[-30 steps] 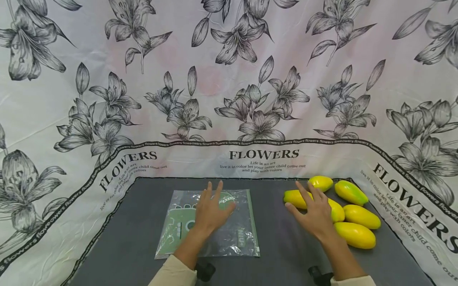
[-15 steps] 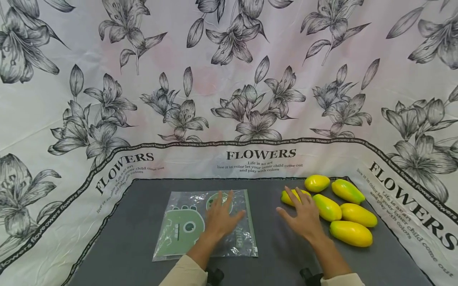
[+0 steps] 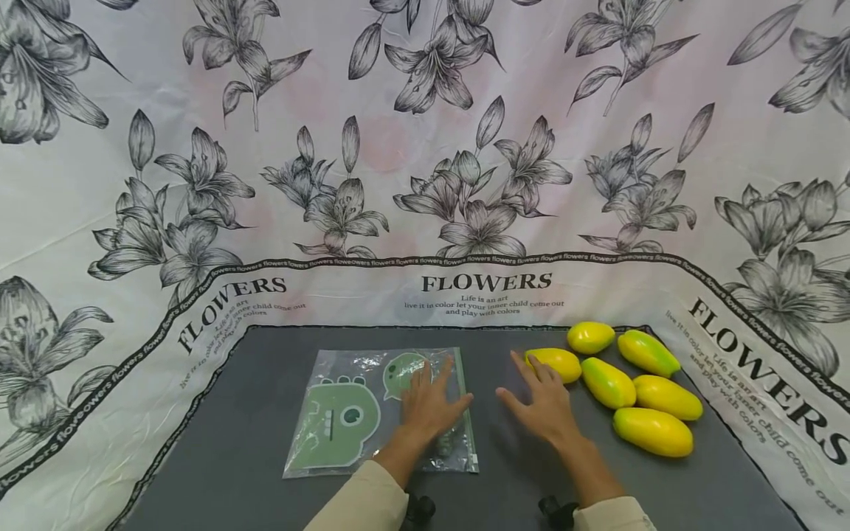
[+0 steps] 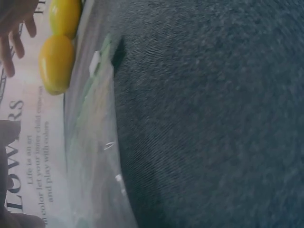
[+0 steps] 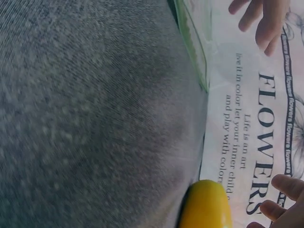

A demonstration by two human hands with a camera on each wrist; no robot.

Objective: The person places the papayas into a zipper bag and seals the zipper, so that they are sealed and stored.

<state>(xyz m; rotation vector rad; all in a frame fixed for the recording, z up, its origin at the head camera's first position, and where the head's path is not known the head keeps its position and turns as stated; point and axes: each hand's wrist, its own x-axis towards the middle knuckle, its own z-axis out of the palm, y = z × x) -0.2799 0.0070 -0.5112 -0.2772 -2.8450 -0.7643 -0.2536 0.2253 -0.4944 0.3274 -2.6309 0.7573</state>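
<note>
A clear zip bag point(image 3: 392, 461) with a green cartoon creature printed on it lies flat on the dark grey table. Over its right part hovers my left hand point(image 3: 428, 405), fingers spread and holding nothing. My right hand point(image 3: 546, 407), also spread and bare, is right of the bag, its fingertips overlapping the nearest yellow mango-like fruit point(image 3: 559, 364) in the head view. In the left wrist view, the bag's zip edge with a white slider point(image 4: 94, 63) rises off the table. The right wrist view catches one yellow fruit point(image 5: 206, 206) beside my right fingers point(image 5: 287, 185).
Several more yellow, green-tinged fruits point(image 3: 607, 383) lie grouped at the table's right side. Behind the grey table point(image 3: 219, 435) and along its sides hangs a white cloth point(image 3: 358, 295) printed with flowers and lettering. Dark wrist mounts point(image 3: 558, 512) sit below both hands.
Both hands have drawn closer together: the left has shifted right across the bag, the right has moved left away from the fruits. Bag and fruits stay in place.
</note>
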